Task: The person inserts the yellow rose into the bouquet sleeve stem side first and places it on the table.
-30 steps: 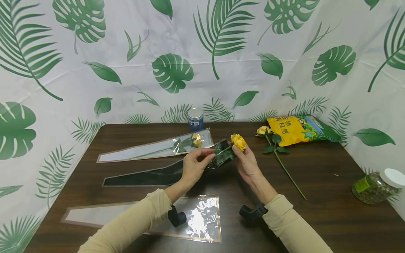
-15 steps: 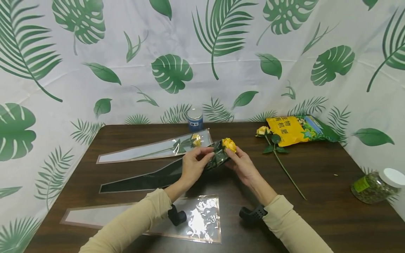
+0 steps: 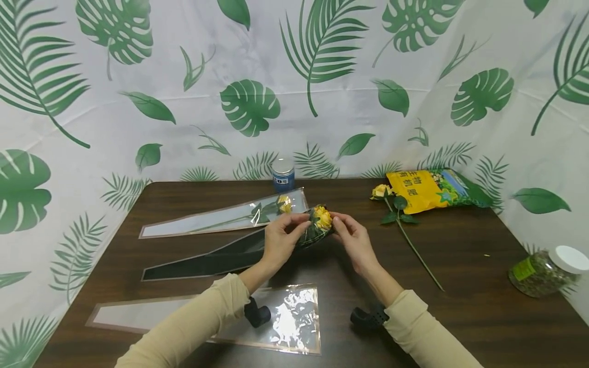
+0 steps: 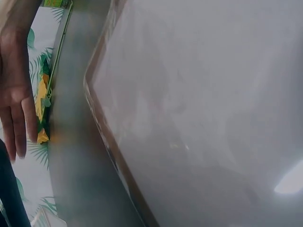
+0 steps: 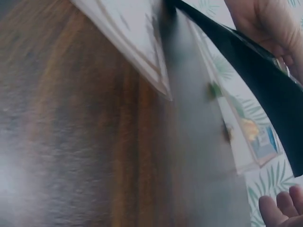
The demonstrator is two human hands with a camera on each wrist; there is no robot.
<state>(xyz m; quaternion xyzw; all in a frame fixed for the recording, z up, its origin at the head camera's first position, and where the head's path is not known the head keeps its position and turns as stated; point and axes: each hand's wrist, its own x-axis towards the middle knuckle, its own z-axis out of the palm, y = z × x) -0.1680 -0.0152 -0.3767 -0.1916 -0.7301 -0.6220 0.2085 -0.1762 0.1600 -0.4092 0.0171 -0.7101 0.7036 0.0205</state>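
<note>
A yellow rose (image 3: 321,218) lies with its head inside the mouth of a black flower sleeve (image 3: 207,263) with a clear front. My left hand (image 3: 280,237) pinches the sleeve's near-mouth edge between thumb and forefinger, left of the bloom. Thumb and forefinger of my right hand (image 3: 355,244) pinch at the sleeve's rim on the bloom's right side. The right wrist view shows the dark back of the sleeve (image 5: 255,80) slanting up off the table, with the left hand (image 5: 272,23) at it. In the left wrist view the right hand (image 4: 18,90) has its lower fingers stretched out.
Behind lies a white sleeve (image 3: 221,217) with a rose in it; in front, a flat white sleeve (image 3: 257,332). At right are a loose yellow rose (image 3: 408,237), a yellow fertilizer bag (image 3: 414,191) and a clear jar (image 3: 538,273). A blue can (image 3: 283,176) stands at the back.
The rose head has moved left and down into the black sleeve's mouth. My right hand has let go of the rose and moved to the rim. The left hand has kept its grip.
</note>
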